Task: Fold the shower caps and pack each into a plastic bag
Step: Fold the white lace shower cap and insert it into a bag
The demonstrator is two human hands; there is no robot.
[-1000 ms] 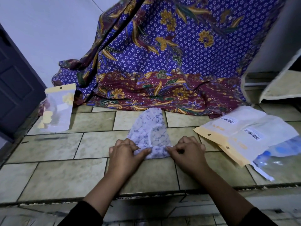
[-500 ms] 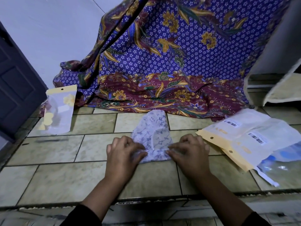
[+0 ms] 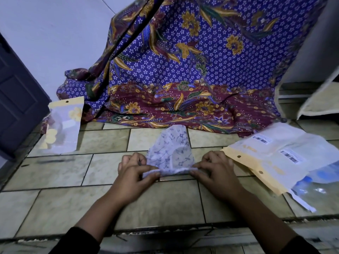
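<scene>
The left hand (image 3: 134, 177) and the right hand (image 3: 215, 173) each pinch one end of the near hem of the shower cap (image 3: 171, 151), thumbs on top and fingers curled under the gathered edge. That edge is lifted a little off the tiled floor (image 3: 55, 171), while the rest of the cap lies flat. The cap is already narrowed to a wedge. Its wide hem runs left to right between the two hands, and its long axis runs straight away from the person to a rounded tip near the lower border of the batik cloth (image 3: 183, 70). Whether the tip touches the cloth cannot be told. The cap therefore lies ahead of the grip, and both hands are equally near it, so the next fold most likely carries the hem forward along that axis toward the tip, with both hands moving together to keep the fold square. Just beside the right hand lies a pile of plastic bags (image 3: 271, 162) with yellow header strips, which makes that hand the nearer one for fetching a bag. Two barcode labels show on the pile, so it holds at least two bags, and the overlap hides any more. A clear packet with blue print (image 3: 315, 180) pokes out from under its far corner. Well apart on the left, a single filled bag (image 3: 63, 132) leans by the dark door (image 3: 16, 107), holding something with yellow flowers. The count is one cap in hand, one filled bag, at least two bags in the pile, and one blue packet.
</scene>
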